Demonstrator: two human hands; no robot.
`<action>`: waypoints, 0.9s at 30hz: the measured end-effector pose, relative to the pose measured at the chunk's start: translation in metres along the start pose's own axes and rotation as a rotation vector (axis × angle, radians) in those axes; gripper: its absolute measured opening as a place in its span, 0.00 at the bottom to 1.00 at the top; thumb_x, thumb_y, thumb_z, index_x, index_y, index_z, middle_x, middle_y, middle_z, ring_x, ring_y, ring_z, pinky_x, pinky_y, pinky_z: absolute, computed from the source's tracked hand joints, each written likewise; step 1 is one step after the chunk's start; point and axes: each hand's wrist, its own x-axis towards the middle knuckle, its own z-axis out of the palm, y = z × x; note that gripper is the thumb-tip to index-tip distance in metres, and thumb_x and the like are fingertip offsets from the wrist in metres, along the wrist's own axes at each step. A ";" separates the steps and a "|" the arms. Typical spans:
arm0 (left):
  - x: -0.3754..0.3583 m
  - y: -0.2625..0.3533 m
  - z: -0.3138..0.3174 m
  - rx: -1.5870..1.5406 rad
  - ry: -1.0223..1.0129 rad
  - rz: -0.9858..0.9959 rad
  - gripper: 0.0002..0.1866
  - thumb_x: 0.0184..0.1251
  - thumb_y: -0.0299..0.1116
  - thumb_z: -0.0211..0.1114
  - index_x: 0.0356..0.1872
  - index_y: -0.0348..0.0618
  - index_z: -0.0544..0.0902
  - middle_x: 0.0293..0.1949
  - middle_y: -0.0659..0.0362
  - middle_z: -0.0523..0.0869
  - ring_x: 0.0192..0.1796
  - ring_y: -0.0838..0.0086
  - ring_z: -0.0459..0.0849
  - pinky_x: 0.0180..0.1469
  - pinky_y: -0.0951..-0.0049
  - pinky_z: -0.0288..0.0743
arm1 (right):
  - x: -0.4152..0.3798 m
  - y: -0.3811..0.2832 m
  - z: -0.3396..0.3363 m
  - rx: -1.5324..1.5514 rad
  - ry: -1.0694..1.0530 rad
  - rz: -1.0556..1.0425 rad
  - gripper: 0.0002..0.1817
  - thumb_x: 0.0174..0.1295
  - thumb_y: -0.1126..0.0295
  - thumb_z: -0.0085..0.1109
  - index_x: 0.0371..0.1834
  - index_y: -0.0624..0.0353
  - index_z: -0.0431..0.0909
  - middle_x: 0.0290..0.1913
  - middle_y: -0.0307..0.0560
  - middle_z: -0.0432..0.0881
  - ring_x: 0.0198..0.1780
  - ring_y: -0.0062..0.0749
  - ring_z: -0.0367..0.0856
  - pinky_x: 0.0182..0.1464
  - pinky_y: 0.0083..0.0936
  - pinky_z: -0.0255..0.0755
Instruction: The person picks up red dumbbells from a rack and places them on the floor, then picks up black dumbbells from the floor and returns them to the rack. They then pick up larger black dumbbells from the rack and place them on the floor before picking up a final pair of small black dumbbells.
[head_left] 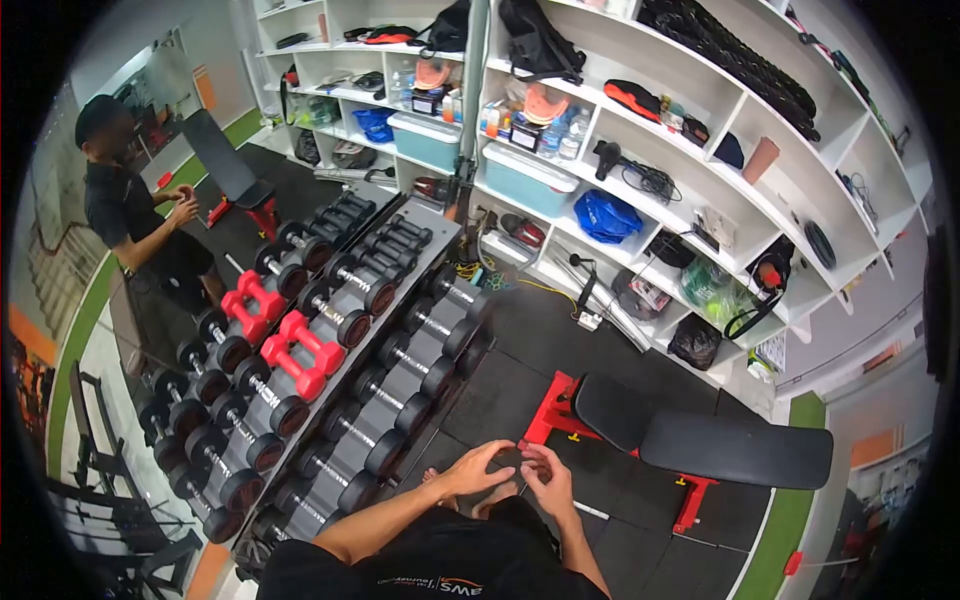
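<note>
My left hand (pixel 478 468) and my right hand (pixel 549 478) are raised in front of my body, palms turned toward each other. Nothing shows in either one. The left fingers and thumb form a loose curve with a gap between them. On the right, the fingers are bent and parted, their tips close to the left fingertips. Beyond the hands, to the right, stands a weight bench (pixel 640 430) with black pads and a red frame. To the left, a dumbbell rack (pixel 335 400) carries rows of black dumbbells (pixel 391 400) and two red dumbbells (pixel 303 353) on its upper tier.
A mirror behind the rack reflects a person (pixel 135 200) and the rack. White shelves (pixel 640 190) along the back hold a teal storage box (pixel 525 180), a blue bag (pixel 607 216), bottles and cables. Black mats (pixel 520 330) cover the floor beside a green turf strip (pixel 770 540).
</note>
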 end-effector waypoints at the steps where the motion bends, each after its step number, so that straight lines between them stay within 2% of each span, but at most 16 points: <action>1: 0.008 -0.001 0.000 -0.009 0.005 -0.019 0.32 0.69 0.44 0.66 0.67 0.38 0.69 0.62 0.45 0.79 0.60 0.58 0.81 0.61 0.61 0.76 | 0.009 -0.001 -0.005 -0.019 -0.006 -0.012 0.24 0.62 0.77 0.66 0.63 0.61 0.75 0.53 0.51 0.85 0.48 0.28 0.85 0.49 0.24 0.79; 4: 0.031 -0.006 0.004 -0.033 0.066 0.001 0.31 0.68 0.42 0.67 0.68 0.39 0.69 0.62 0.47 0.78 0.60 0.58 0.81 0.59 0.62 0.77 | 0.034 0.001 -0.022 -0.051 -0.051 -0.022 0.24 0.62 0.78 0.64 0.63 0.61 0.74 0.55 0.50 0.84 0.50 0.28 0.85 0.52 0.26 0.79; 8: 0.071 0.000 0.007 -0.019 0.218 -0.081 0.31 0.67 0.41 0.69 0.67 0.40 0.70 0.61 0.49 0.79 0.59 0.63 0.82 0.56 0.64 0.77 | 0.078 -0.004 -0.050 -0.097 -0.140 -0.073 0.24 0.61 0.79 0.63 0.63 0.61 0.74 0.55 0.51 0.84 0.52 0.30 0.85 0.53 0.27 0.79; 9: 0.083 0.001 0.009 -0.053 0.256 -0.109 0.31 0.67 0.41 0.69 0.67 0.40 0.70 0.61 0.50 0.79 0.59 0.63 0.82 0.56 0.64 0.77 | 0.089 -0.004 -0.057 -0.088 -0.146 -0.104 0.25 0.61 0.73 0.67 0.63 0.59 0.75 0.54 0.49 0.85 0.49 0.28 0.85 0.49 0.24 0.79; 11: 0.100 0.004 0.018 -0.127 0.316 -0.167 0.31 0.66 0.40 0.69 0.67 0.40 0.70 0.62 0.51 0.79 0.60 0.64 0.81 0.57 0.65 0.77 | 0.112 -0.001 -0.073 -0.097 -0.211 -0.108 0.25 0.61 0.73 0.67 0.63 0.59 0.75 0.55 0.48 0.85 0.50 0.28 0.84 0.48 0.23 0.79; 16: 0.129 0.001 0.031 -0.151 0.383 -0.151 0.30 0.66 0.38 0.69 0.67 0.41 0.70 0.62 0.51 0.79 0.60 0.65 0.82 0.55 0.66 0.78 | 0.160 -0.004 -0.099 -0.054 -0.286 -0.122 0.26 0.62 0.73 0.67 0.64 0.59 0.74 0.54 0.47 0.85 0.49 0.27 0.85 0.47 0.22 0.79; 18: 0.138 0.002 0.026 -0.165 0.434 -0.189 0.29 0.68 0.33 0.68 0.67 0.40 0.69 0.60 0.51 0.80 0.60 0.67 0.81 0.56 0.67 0.78 | 0.178 -0.013 -0.100 -0.035 -0.319 -0.071 0.23 0.63 0.75 0.65 0.62 0.62 0.75 0.52 0.48 0.86 0.49 0.26 0.85 0.50 0.23 0.79; 22: 0.152 -0.017 0.009 -0.270 0.517 -0.284 0.28 0.68 0.34 0.68 0.66 0.40 0.69 0.59 0.51 0.80 0.58 0.68 0.82 0.56 0.68 0.78 | 0.219 -0.010 -0.093 -0.083 -0.380 -0.068 0.22 0.64 0.75 0.64 0.62 0.62 0.75 0.52 0.48 0.85 0.49 0.25 0.84 0.49 0.21 0.79; 26: 0.165 -0.037 -0.021 -0.221 0.546 -0.292 0.28 0.69 0.35 0.68 0.66 0.41 0.69 0.59 0.51 0.79 0.55 0.68 0.84 0.55 0.67 0.78 | 0.255 0.006 -0.068 -0.047 -0.429 -0.006 0.23 0.64 0.77 0.63 0.63 0.61 0.74 0.54 0.48 0.84 0.48 0.24 0.84 0.48 0.20 0.78; 27: 0.169 -0.046 -0.028 -0.220 0.567 -0.281 0.31 0.67 0.40 0.70 0.66 0.40 0.69 0.58 0.49 0.79 0.55 0.66 0.84 0.50 0.67 0.81 | 0.265 0.007 -0.061 -0.048 -0.452 -0.005 0.23 0.64 0.79 0.63 0.63 0.61 0.74 0.56 0.49 0.83 0.48 0.23 0.84 0.48 0.20 0.78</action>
